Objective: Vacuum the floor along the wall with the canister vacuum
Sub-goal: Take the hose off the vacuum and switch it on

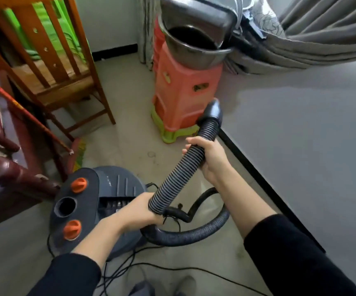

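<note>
A dark grey canister vacuum (113,189) with two orange knobs and an open round port stands on the beige floor in front of me. Its black ribbed hose (177,178) rises from a loop low on the floor and ends in a smooth black nozzle (212,112). My left hand (138,212) grips the hose low down, beside the canister. My right hand (210,159) grips it higher up, a little below the nozzle. The nozzle points up and away, close to the stacked stools and to the white wall (301,124) with its black baseboard (258,174).
A stack of orange and green plastic stools (179,92) carrying metal basins (196,39) stands by the wall ahead. A wooden chair (51,67) and dark wooden furniture (6,167) are at left. A thin black power cord (172,269) trails across the floor. Grey curtains hang at upper right.
</note>
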The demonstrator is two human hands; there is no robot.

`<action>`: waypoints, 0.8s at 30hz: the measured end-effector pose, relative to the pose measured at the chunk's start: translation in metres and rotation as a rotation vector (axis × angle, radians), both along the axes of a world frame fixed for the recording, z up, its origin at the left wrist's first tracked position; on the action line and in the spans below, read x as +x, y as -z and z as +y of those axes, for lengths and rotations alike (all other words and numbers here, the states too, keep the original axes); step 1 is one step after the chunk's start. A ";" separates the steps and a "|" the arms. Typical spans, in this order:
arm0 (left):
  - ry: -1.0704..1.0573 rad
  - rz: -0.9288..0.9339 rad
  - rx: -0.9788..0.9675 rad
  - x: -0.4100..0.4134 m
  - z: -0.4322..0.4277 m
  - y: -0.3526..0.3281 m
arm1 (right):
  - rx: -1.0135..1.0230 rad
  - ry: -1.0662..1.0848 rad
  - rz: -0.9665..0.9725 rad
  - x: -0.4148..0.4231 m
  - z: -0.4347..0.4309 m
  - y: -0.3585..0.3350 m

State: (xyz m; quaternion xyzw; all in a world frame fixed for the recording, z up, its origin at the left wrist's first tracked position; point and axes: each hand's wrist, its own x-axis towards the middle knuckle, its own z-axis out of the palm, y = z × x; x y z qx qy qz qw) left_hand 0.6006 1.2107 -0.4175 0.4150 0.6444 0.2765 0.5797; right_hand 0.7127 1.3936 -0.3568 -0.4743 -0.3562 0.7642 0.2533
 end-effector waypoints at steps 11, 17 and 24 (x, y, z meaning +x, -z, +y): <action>0.223 -0.025 -0.189 -0.021 -0.064 0.044 | -0.334 -0.145 -0.075 -0.026 -0.038 0.047; 0.139 -0.114 -0.291 -0.032 -0.092 0.069 | -0.323 -0.241 -0.009 -0.045 -0.055 0.058; -0.051 -0.587 -0.220 -0.045 -0.053 0.038 | -0.142 -0.321 0.126 -0.067 -0.086 0.057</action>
